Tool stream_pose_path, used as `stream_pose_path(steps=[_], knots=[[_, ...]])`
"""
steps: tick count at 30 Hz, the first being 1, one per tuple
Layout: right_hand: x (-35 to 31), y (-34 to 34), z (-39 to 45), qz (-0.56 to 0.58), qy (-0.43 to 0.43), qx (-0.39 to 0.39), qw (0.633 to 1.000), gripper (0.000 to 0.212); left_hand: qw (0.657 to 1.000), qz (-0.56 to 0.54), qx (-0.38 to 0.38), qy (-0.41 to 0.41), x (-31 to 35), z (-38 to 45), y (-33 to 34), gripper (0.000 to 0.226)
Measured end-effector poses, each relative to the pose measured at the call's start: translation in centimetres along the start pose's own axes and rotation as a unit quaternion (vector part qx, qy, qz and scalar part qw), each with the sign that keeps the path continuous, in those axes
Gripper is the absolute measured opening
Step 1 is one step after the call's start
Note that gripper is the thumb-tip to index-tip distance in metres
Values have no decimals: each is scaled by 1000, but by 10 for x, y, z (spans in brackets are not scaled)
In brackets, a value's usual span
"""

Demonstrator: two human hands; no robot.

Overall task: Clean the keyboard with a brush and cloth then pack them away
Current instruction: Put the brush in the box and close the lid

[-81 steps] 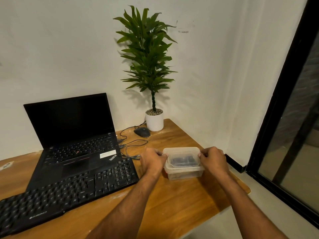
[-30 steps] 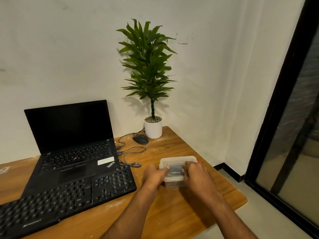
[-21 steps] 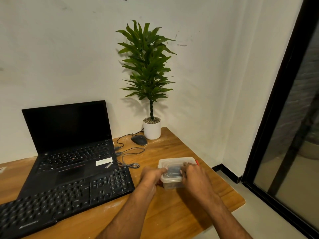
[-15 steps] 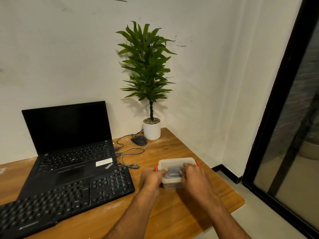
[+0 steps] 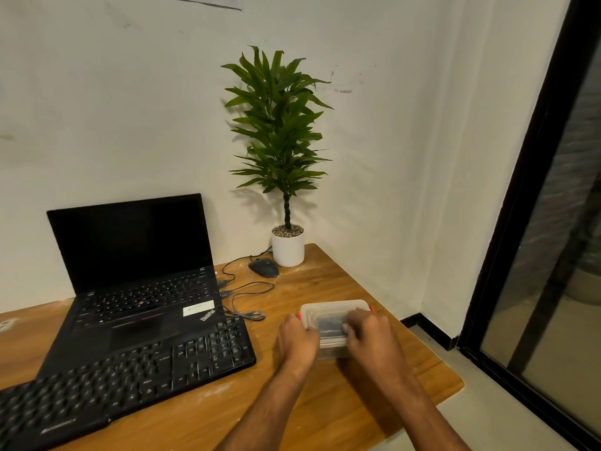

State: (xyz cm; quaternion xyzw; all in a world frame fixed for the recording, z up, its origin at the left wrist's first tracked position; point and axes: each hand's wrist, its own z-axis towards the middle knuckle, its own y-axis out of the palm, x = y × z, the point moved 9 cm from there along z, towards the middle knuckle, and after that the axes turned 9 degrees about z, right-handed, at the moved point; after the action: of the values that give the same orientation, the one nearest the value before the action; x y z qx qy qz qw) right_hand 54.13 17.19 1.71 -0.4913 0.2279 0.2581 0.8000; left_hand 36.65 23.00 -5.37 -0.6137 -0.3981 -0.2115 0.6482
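Both hands are on the clear plastic container (image 5: 328,315), which sits on the wooden counter (image 5: 325,415) just right of the black external keyboard (image 5: 123,382). The left hand (image 5: 297,341) cups its left end, fingers curled against the side by a red latch (image 5: 298,315). The right hand (image 5: 370,335) lies over the lid, fingers bent and pressing down on the top near the right edge, where a second red latch (image 5: 371,309) shows.

Judging by this, the step in hand is either sealing or unsealing the box; the lid is seated on the tub, and which way the latches stand I cannot tell. The next move calls for a firm hold on the tub with one hand while the other works each latch in turn, keeping the light box from sliding on the counter.

Through the lid a dark shape shows inside, probably the brush or cloth, but it is too blurred to name. No brush or cloth lies loose on the counter. The keyboard lies untouched in front of the open laptop (image 5: 136,271).
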Motion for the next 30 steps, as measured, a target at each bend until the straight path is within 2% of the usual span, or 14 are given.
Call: stream_pose_path(steps=[2, 4, 6, 11, 14, 18, 23, 30], knots=[[8, -19, -5, 35, 13, 82, 996, 34, 1000, -24, -17, -2, -6, 2, 4, 39], [21, -23, -8, 37, 52, 105, 992, 52, 997, -63, -38, -3, -9, 0, 8, 43], [35, -12, -10, 50, 94, 68, 992, 66, 993, -102, -58, -10, -13, -3, 12, 39], [45, 7, -6, 141, 117, 1, 983, 77, 986, -149, -74, -24, -12, -3, 17, 37], [47, 11, 7, 153, 116, -32, 981, 76, 987, -144, -62, -13, -5, 2, 14, 48], [47, 11, 42, 169, 119, -42, 978, 72, 990, -133, -53, 2, 10, 19, 4, 47], [41, 26, 91, 200, 108, -65, 972, 71, 991, -123, -47, -7, 29, 59, -4, 57], [49, 68, 144, 207, 94, -85, 970, 69, 987, -152, -55, -25, 29, 116, 7, 53]])
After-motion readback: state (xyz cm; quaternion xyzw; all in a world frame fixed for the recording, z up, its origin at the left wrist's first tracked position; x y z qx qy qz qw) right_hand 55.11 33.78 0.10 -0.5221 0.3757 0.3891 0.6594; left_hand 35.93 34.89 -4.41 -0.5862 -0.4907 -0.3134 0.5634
